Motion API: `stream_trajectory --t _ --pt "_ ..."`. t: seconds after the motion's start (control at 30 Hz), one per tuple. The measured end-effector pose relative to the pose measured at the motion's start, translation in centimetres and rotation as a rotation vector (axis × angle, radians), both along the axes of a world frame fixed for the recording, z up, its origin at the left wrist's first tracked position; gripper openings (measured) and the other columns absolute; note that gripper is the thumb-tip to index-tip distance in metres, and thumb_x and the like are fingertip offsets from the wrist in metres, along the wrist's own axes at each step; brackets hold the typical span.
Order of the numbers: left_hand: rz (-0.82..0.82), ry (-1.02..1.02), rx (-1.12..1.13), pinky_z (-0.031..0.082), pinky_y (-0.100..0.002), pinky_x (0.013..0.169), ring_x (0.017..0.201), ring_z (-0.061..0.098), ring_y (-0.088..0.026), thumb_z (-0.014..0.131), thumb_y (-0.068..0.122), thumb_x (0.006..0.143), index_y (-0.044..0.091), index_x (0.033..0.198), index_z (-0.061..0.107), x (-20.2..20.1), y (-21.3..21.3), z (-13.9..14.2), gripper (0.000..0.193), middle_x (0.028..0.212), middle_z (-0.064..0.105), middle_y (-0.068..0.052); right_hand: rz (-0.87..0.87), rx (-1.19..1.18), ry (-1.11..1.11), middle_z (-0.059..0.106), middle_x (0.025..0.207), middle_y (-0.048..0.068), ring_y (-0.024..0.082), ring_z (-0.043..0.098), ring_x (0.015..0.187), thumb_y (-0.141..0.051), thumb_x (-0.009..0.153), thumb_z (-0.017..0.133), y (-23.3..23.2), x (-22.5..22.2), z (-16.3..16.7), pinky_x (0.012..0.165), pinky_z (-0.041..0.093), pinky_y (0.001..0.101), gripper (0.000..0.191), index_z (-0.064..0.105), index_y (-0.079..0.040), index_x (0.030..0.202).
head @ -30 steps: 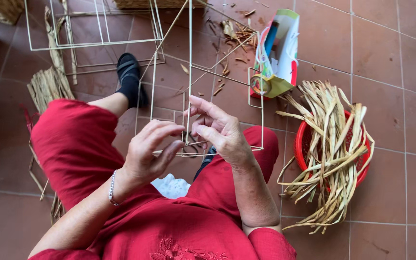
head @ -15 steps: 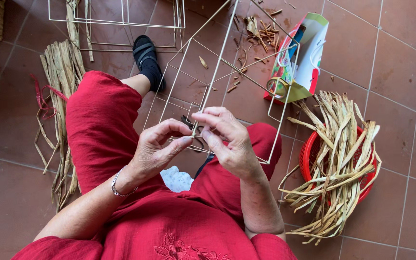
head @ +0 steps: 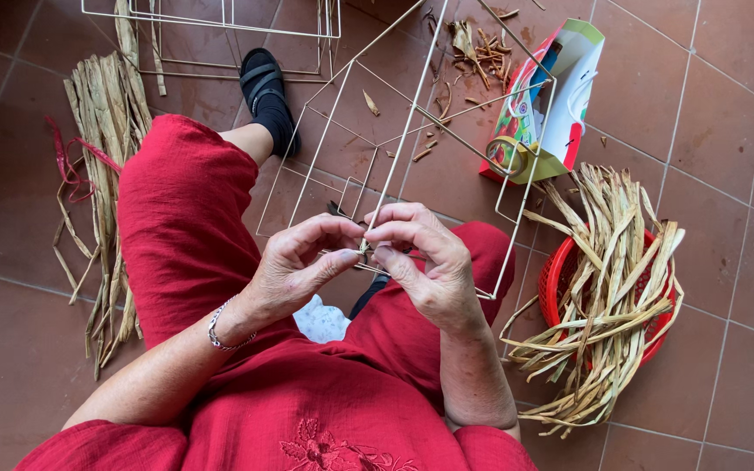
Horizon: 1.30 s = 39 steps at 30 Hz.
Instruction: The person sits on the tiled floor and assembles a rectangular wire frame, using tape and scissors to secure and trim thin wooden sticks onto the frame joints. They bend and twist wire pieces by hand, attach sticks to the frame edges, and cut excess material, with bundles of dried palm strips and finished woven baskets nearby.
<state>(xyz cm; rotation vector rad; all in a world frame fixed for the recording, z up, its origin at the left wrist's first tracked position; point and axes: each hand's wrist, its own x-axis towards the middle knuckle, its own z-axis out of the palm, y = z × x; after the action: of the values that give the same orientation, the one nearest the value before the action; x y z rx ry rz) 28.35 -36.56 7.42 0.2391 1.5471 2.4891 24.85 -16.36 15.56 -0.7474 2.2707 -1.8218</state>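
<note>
Both hands meet over the lap, left hand [head: 294, 262] and right hand [head: 425, 262] pinching a thin fibre strand [head: 362, 249] against the wire frame [head: 412, 122]. Since a second ago the frame has tilted rightward. Dried strips fill the red basket [head: 560, 279] on the floor's right side.

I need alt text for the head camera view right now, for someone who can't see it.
Seated in red clothes, a person pinches a thin dried fibre strip between left hand and right hand against a pale wire frame. A red plastic basket of dried straw strips sits on the tiled floor.
</note>
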Motion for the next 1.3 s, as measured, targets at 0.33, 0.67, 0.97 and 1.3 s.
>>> stream_trajectory --t 0.33,0.67,0.97,1.3 --pt "0.100 0.155 -0.176 0.056 -0.024 0.085 0.099 0.065 -0.011 0.067 0.003 0.100 -0.001 0.119 0.070 0.3 0.3 0.7 0.019 0.112 0.065 -0.006 -0.073 -0.111 -0.211 0.069 0.110 0.009 0.009 0.066 0.093 0.004 0.099 0.066 0.7 0.0 -1.3 0.081 0.056 0.0225 0.020 0.069 -0.001 0.118" --pt "-0.164 -0.033 0.046 0.048 -0.024 0.093 0.107 0.058 -0.011 0.063 0.006 0.105 0.000 0.125 0.072 -0.3 -0.1 0.7 0.023 0.114 0.061 -0.004 -0.032 0.079 0.105 0.075 0.106 0.010 0.017 0.074 0.097 0.004 0.095 0.071 1.4 -0.1 -0.3 0.085 0.061 0.0290 0.014 0.072 -0.001 0.108" --pt "-0.185 -0.123 0.053 0.048 -0.025 0.090 0.105 0.059 -0.008 0.062 0.016 0.103 -0.001 0.124 0.072 -0.4 -0.1 1.6 0.028 0.112 0.063 0.000 -0.093 0.174 0.244 0.074 0.103 0.010 0.019 0.075 0.094 0.004 0.091 0.075 0.6 0.7 1.1 0.081 0.060 0.0291 0.023 0.072 -0.002 0.113" --pt "-0.222 -0.199 0.134 0.052 -0.028 0.098 0.109 0.063 -0.009 0.065 0.016 0.102 0.001 0.124 0.067 -0.6 -0.2 1.2 0.027 0.116 0.069 -0.001 -0.188 0.290 0.523 0.073 0.095 0.008 0.021 0.070 0.084 0.001 0.087 0.080 -0.2 1.2 1.1 0.073 0.052 0.0306 0.018 0.073 -0.005 0.103"
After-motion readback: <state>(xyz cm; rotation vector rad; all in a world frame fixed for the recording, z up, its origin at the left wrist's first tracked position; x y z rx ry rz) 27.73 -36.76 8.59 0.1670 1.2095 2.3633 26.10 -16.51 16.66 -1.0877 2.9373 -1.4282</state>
